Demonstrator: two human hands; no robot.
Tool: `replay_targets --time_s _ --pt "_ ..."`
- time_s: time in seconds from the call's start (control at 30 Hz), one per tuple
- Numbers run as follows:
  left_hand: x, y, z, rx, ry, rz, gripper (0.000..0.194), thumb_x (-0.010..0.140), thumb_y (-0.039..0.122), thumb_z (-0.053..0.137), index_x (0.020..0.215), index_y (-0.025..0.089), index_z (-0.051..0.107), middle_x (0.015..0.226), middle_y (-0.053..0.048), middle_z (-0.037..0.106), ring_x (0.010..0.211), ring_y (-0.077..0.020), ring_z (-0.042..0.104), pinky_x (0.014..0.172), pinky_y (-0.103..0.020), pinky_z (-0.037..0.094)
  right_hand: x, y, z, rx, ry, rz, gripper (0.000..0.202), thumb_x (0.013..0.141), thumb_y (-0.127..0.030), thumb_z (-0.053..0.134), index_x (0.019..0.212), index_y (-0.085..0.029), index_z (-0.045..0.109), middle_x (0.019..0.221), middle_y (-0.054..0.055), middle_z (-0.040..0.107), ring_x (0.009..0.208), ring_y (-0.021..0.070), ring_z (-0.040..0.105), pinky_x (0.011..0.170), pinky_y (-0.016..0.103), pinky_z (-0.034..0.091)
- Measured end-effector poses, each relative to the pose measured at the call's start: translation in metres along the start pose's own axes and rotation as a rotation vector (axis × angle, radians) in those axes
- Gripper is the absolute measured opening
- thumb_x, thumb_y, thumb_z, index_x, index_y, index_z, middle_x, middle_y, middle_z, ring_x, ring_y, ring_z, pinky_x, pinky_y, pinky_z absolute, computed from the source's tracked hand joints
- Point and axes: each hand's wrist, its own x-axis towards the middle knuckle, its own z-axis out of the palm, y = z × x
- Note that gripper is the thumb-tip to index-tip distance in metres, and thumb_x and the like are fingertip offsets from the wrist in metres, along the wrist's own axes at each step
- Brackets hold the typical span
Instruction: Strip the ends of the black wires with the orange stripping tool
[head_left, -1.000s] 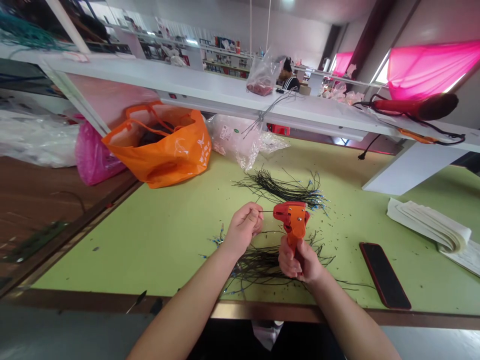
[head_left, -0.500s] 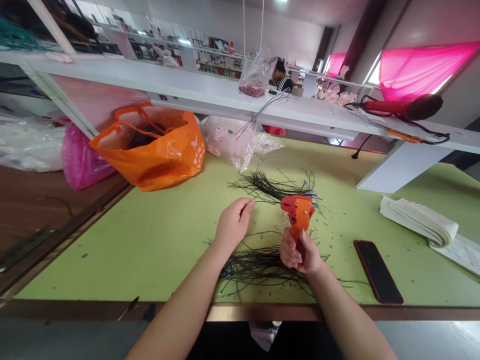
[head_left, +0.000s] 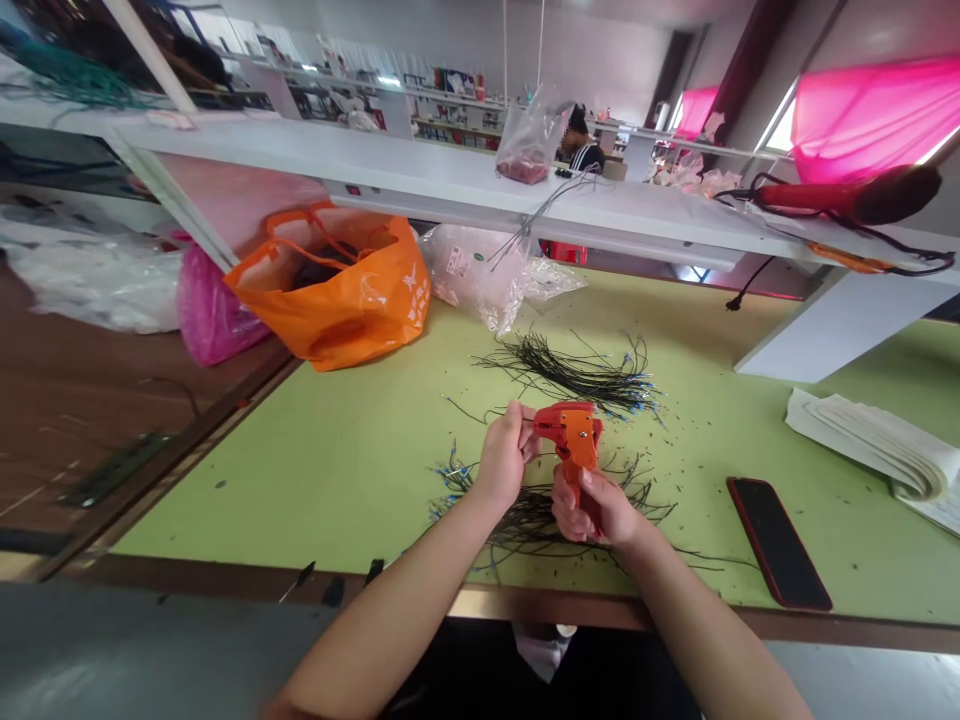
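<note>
My right hand (head_left: 589, 505) is wrapped round the handle of an orange and red wire stripper (head_left: 576, 432), its jaws pointing left. At those jaws, my left hand (head_left: 508, 447) pinches a thin black wire (head_left: 463, 411), whose free end trails out to the left. Under both hands lies a loose bundle of black wires (head_left: 525, 515) with blue tips at its left side. Beyond the tool rests a second bundle of black wires (head_left: 581, 372), its blue ends toward the right. The wire's end at the jaws is hidden by my fingers and the tool.
A phone (head_left: 778, 542) and folded papers (head_left: 874, 440) lie on the right. An orange bag (head_left: 337, 310) and a clear plastic bag (head_left: 476, 275) stand at the back left. A raised shelf (head_left: 420, 178) crosses behind, carrying a red-handled tool (head_left: 832, 200). A person sits farther off.
My left hand has moved right, up to the stripper's jaws, with a black wire in its fingers. The stripper has shifted slightly left and down. The view has turned a little left.
</note>
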Motion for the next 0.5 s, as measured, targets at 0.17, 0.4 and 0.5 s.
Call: replay_targets --time_s 0.17,0.4,0.5 --pt "-0.001 0.003 -0.008 0.063 0.021 0.117 0.066 0.071 0.085 0.067 0.071 0.019 0.061 0.047 0.007 0.036 0.042 -0.0104 0.037 0.042 -0.024 0.032 0.002 0.003 0.003 0.060 0.002 0.028 0.052 0.089 -0.068 0.067 0.073 -0.020 0.052 0.046 -0.011 0.038 0.033 0.0052 0.023 0.033 0.017 0.028" --pt "-0.006 0.021 -0.002 -0.028 -0.085 0.162 0.057 0.078 0.070 0.075 0.063 0.019 0.054 0.057 0.005 0.038 0.053 -0.0097 0.041 0.052 -0.023 0.039 0.000 0.003 0.003 0.083 0.016 0.028 0.058 0.084 -0.073 0.070 0.072 -0.020 0.051 0.046 -0.012 0.037 0.033 0.0043 0.023 0.033 0.016 0.027" --pt "-0.002 0.024 -0.003 -0.111 -0.045 0.186 0.066 0.078 0.060 0.081 0.052 0.016 0.039 0.068 0.002 0.050 0.049 -0.0046 0.035 0.047 -0.021 0.036 0.000 0.001 0.002 0.091 0.010 0.000 0.056 0.086 -0.072 0.068 0.074 -0.020 0.051 0.046 -0.012 0.037 0.033 0.0043 0.020 0.033 0.016 0.025"
